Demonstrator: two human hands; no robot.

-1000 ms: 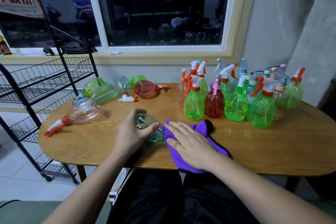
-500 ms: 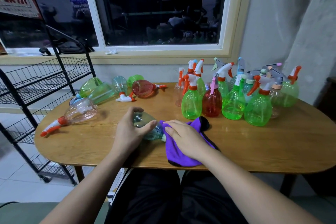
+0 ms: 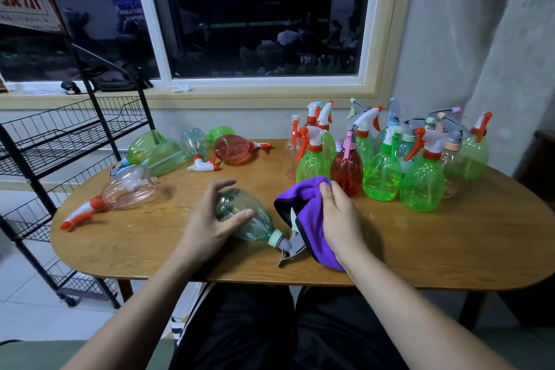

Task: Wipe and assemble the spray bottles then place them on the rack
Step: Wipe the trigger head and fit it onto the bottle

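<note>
Wooden table (image 3: pixel 150 234) under a dark window (image 3: pixel 261 24), wire rack (image 3: pixel 60 135) beside; left hand (image 3: pixel 207 228) cups a lying bottle (image 3: pixel 259 226); right hand (image 3: pixel 342 219) grips a purple cloth (image 3: pixel 309 213).

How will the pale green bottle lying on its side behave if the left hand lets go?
It likely rolls: the pale green bottle is round-bodied and lies on its side on the table, held by the left hand. Its trigger head sticks out sideways and may stop it. It looks empty, so it is probably light and easily shoved.
</note>
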